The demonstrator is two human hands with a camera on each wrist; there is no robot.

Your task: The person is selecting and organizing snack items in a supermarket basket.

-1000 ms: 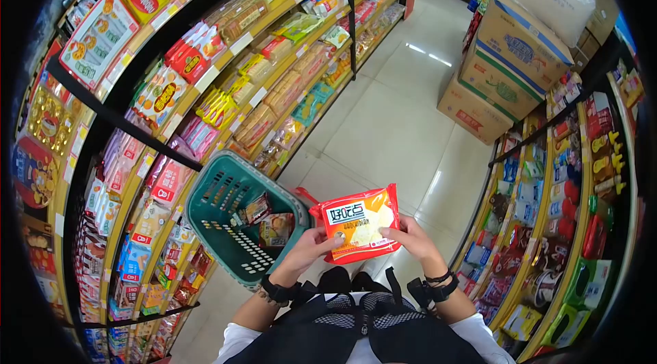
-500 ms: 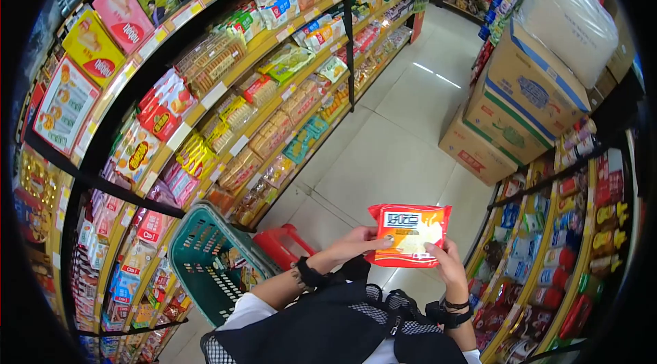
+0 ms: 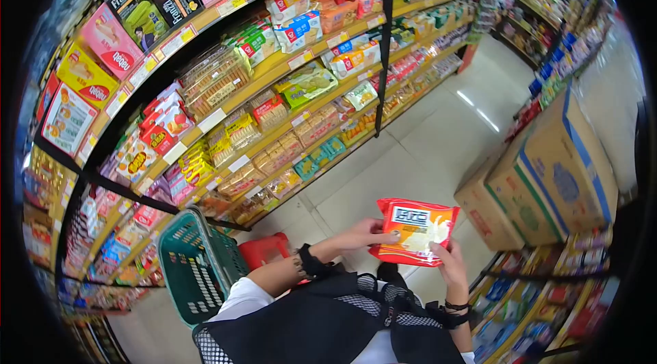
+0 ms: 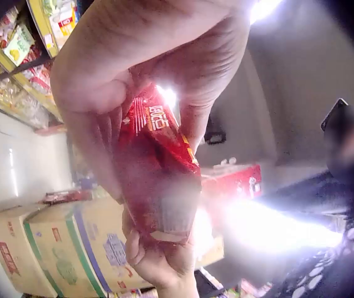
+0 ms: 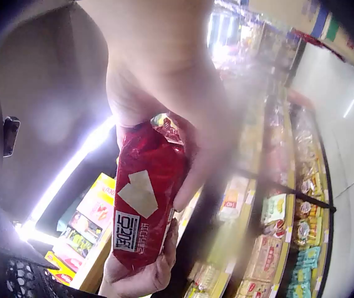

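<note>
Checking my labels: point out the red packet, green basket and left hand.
red packet (image 3: 415,230), head view, printed front.
green basket (image 3: 205,261), head view, slotted side.
left hand (image 3: 367,232), head view, hand's back.

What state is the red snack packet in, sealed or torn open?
Sealed, it seems: the red snack packet shows no tear, held between left hand and right hand.

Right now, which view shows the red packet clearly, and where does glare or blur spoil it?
Head view: sharp, fisheye-bent shelves, red packet legible. Left wrist view: blurred, glare flaring behind the packet. Right wrist view: packet back fairly sharp, shelves soft, strip-light glare lower left.
</note>
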